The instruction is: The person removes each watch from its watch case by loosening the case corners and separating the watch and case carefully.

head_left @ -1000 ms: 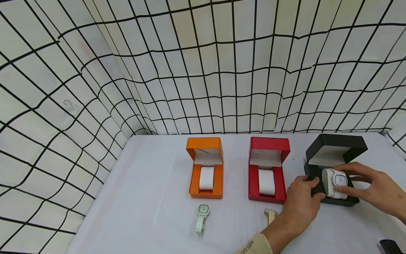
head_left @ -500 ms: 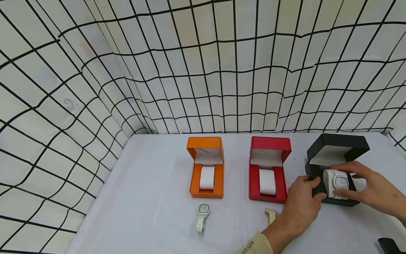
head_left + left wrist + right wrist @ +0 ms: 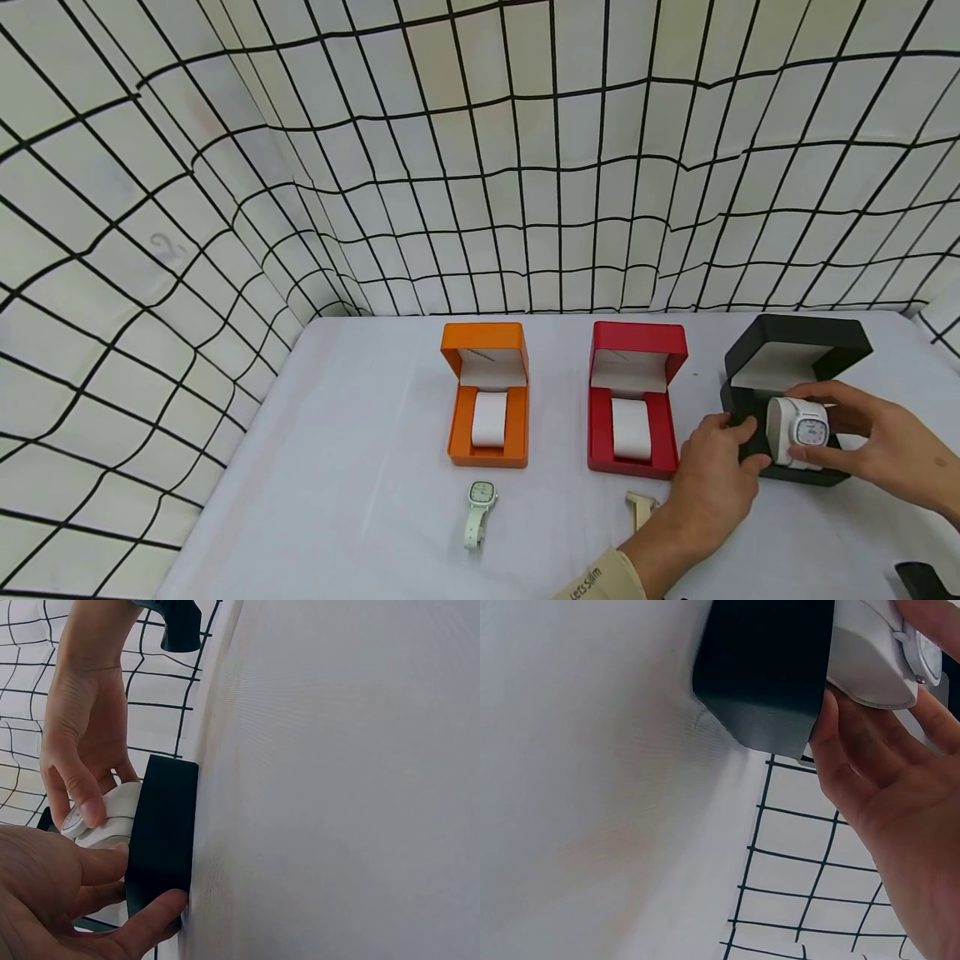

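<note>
An open black watch box (image 3: 795,342) stands at the right of the white table. Inside it sits a white watch (image 3: 806,429) wrapped on its cushion. My left hand (image 3: 712,483) grips the box's front left corner, thumb against its side. My right hand (image 3: 877,442) pinches the watch and cushion from the right, fingers above and below the face. The left wrist view shows the black box (image 3: 161,825), the watch (image 3: 105,821) and the right hand (image 3: 82,742) on it. The right wrist view shows the box wall (image 3: 765,667) and the watch (image 3: 874,656) beside my palm.
An open orange box (image 3: 487,396) and an open red box (image 3: 636,400) each hold a bare white cushion. A pale green watch (image 3: 478,504) lies before the orange box. A beige strap (image 3: 640,508) shows beside my left wrist. A dark object (image 3: 918,579) sits at the bottom right edge.
My right hand has shifted the watch and cushion slightly to the right inside the black box. The left hand has stayed on the box corner.
</note>
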Tool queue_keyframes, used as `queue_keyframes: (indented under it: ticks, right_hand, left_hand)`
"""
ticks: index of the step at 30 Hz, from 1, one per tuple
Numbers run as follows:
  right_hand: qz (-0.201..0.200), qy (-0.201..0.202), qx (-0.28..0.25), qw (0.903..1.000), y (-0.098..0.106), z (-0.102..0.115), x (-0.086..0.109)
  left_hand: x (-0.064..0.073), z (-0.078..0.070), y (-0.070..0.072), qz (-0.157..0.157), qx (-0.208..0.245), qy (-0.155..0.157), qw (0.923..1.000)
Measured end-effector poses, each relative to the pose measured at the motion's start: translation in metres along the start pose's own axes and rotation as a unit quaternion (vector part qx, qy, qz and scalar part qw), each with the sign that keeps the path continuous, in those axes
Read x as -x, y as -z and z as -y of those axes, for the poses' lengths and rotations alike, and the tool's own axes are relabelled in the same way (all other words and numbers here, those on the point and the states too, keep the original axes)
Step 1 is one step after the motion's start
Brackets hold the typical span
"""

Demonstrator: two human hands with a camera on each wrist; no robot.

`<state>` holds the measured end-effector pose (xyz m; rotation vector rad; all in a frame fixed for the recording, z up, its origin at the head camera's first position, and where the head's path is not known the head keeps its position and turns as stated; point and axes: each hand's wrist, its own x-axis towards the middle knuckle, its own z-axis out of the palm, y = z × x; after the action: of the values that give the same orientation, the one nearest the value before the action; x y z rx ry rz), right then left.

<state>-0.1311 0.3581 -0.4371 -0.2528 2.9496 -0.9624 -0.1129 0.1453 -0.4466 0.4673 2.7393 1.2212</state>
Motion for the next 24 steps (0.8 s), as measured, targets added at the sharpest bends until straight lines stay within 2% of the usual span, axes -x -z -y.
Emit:
queue_keyframes:
  ticks: [9, 16, 24]
  right_hand:
    - [-0.020, 0.006, -0.017, 0.9996, -0.0006, -0.0026, 0.0025]
    - [-0.016, -0.031, -0.031, 0.9989, 0.0018, -0.0035, 0.0028]
    - [-0.013, -0.041, -0.034, 0.9985, 0.0001, -0.0025, 0.0040]
  left_hand:
    - [0.0006, -0.0005, 0.0002, 0.012, 0.003, 0.000, 0.9999]
    - [0.0004, -0.0011, 0.0024, 0.024, 0.002, 0.007, 0.9997]
    - [-0.0009, -0.0035, 0.0021, 0.047, -0.013, 0.014, 0.9987]
